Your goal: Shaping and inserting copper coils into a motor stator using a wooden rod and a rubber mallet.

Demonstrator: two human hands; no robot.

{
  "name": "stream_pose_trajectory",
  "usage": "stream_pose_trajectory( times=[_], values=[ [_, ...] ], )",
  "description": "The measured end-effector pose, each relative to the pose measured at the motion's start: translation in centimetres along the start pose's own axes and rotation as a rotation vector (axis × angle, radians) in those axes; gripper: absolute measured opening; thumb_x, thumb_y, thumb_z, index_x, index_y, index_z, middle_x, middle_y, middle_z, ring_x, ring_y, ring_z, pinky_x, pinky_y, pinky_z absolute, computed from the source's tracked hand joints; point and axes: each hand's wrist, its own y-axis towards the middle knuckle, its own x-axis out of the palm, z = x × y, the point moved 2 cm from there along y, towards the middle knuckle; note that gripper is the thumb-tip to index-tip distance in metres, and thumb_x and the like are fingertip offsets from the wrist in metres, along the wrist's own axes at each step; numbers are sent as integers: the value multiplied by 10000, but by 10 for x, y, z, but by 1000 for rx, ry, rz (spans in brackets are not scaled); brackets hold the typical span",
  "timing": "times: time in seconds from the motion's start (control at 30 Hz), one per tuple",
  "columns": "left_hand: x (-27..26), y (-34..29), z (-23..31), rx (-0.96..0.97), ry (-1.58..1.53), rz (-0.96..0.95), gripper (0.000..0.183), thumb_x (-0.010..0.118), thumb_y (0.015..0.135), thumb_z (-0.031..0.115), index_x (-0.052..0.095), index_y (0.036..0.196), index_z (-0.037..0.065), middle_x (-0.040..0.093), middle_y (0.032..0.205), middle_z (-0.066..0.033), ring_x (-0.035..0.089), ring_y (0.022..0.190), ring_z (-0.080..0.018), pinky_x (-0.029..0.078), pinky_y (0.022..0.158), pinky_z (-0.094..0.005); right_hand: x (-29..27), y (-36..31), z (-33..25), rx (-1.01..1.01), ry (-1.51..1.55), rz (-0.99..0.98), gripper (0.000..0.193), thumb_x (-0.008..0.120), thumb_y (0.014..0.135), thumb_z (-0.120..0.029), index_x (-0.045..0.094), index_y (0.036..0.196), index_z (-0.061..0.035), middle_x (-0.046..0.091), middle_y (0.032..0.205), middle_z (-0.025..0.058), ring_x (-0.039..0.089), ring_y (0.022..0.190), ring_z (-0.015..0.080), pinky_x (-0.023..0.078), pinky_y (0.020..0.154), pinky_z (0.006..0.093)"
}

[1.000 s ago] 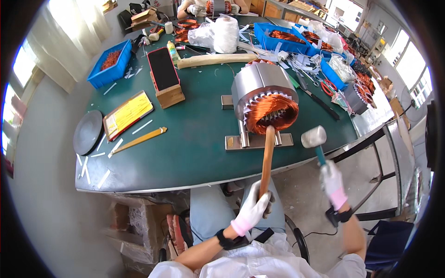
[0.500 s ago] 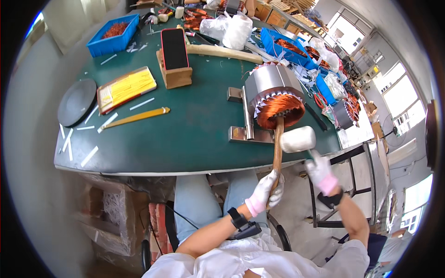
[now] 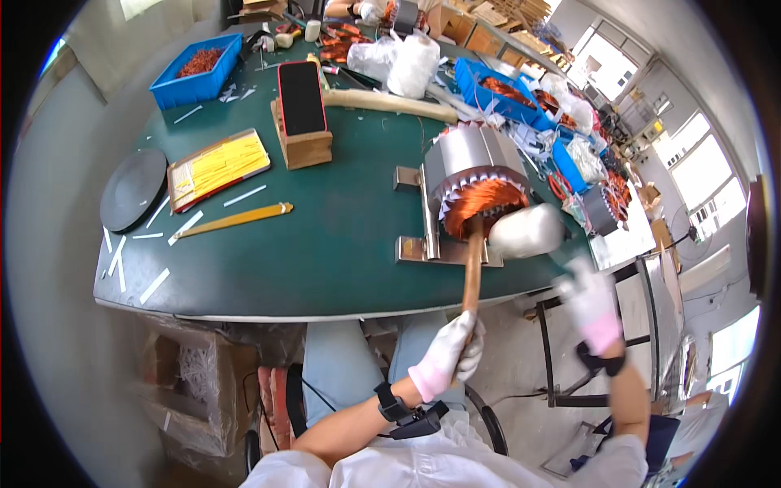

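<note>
My left hand (image 3: 447, 351), in a white and pink glove, is wrapped round a wooden rod (image 3: 473, 276). The rod's far end reaches into the orange copper windings (image 3: 486, 199) of a motor stator (image 3: 476, 156), which rests on its side against a metal stand (image 3: 431, 215). My right hand (image 3: 590, 301), gloved alike and smeared by motion, grips the thin handle of a white mallet (image 3: 527, 231). The mallet's blurred head is close to the right of the rod and in front of the windings; whether it touches them I cannot tell.
On the green table (image 3: 342, 268) are a phone (image 3: 302, 98) on a wooden block, a tray of yellow strips (image 3: 218, 169), a grey disc (image 3: 134, 189) and a yellow strip (image 3: 236, 220). Blue bins (image 3: 198, 81) hold copper wire. A co-worker's gloved hand (image 3: 371, 12) shows at the far edge.
My right hand has swung right and slightly nearer me, and the mallet has shifted a little right of the rod. My left hand still holds the rod in the windings. The view has shifted slightly.
</note>
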Motion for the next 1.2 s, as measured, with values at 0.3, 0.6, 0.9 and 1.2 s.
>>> stream_pose_trajectory(
  times=[0.3, 0.6, 0.9, 1.2],
  values=[
    [-14, -7, 12, 25, 208, 106, 401, 441, 919, 509, 459, 892, 109, 376, 558, 16, 296, 369, -78, 236, 333, -216, 65, -8, -3, -436, 1034, 288, 256, 530, 863, -311, 542, 945, -69, 544, 659, 131, 526, 539, 251, 423, 490, 330],
    [-29, 24, -17, 21, -199, -359, 403, 415, 932, 496, 460, 907, 96, 354, 574, 21, 270, 374, -68, 226, 329, -224, -92, -7, -15, -415, 1462, 503, 273, 447, 947, -273, 528, 847, -33, 528, 639, 68, 474, 475, 178, 401, 436, 292],
    [-15, -26, 2, -96, -14, -120, 330, 468, 935, 418, 470, 935, 88, 345, 564, 20, 276, 375, -70, 230, 337, -221, 84, -24, -6, 105, 608, 56, 168, 627, 814, -168, 524, 829, -36, 590, 643, 128, 560, 484, 234, 453, 476, 325],
    [80, 14, 141, 1126, 2017, 740, 698, 741, 674, 263, 402, 1254, 75, 444, 1313, -179, 644, 722, -326, 532, 638, -394, 100, 54, -48, 509, 1535, 323, 250, 629, 820, -100, 441, 965, -23, 534, 701, 26, 488, 484, 75, 430, 444, 228]
  ],
)
